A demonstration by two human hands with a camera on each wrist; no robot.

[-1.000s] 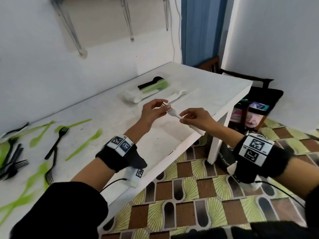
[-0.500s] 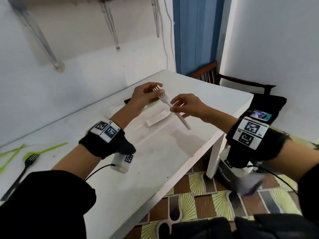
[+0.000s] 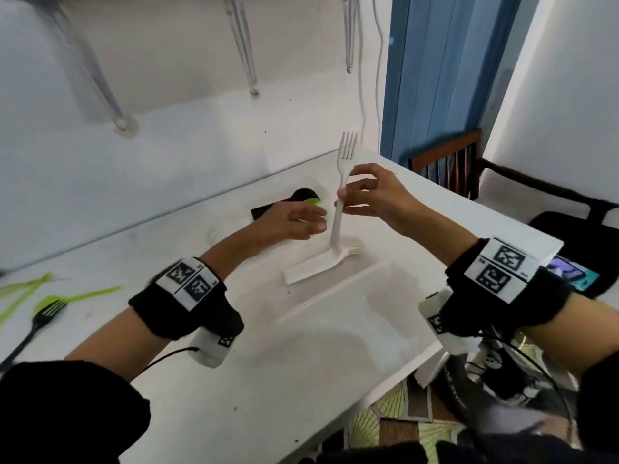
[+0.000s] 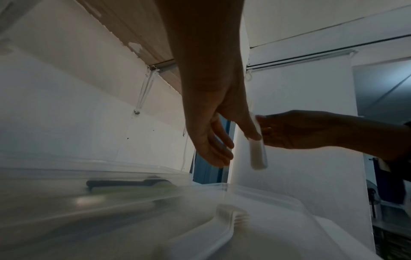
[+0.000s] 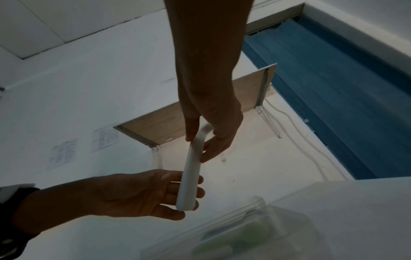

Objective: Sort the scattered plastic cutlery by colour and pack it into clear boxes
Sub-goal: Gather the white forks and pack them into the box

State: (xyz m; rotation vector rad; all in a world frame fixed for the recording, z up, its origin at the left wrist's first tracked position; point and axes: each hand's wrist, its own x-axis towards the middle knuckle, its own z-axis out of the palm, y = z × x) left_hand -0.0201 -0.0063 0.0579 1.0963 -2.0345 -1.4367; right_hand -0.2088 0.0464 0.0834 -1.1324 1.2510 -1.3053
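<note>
My right hand [image 3: 345, 195] pinches a white plastic fork [image 3: 341, 182] by the upper handle and holds it upright, tines up, over a clear box [image 3: 338, 289]. A stack of white cutlery [image 3: 318, 266] lies in that box. My left hand [image 3: 311, 219] is open, its fingers relaxed just left of the fork's lower handle. In the right wrist view the fork [image 5: 189, 176] crosses in front of the left hand's fingers [image 5: 169, 190]. In the left wrist view the fork handle [image 4: 258, 154] hangs beside my left hand [image 4: 213, 151], above the white cutlery [image 4: 231, 221].
Behind the left hand a second clear box holds black and green cutlery [image 3: 301, 197]. Loose green cutlery [image 3: 77, 294] and a black fork [image 3: 37, 323] lie at the table's left. A wooden chair [image 3: 445, 165] stands past the table's far corner. The front table edge [image 3: 335, 426] is close.
My left hand has let go of the fork's tines and dropped lower, now open. My right hand has swung the fork upright, tines up, over the box of white cutlery.
</note>
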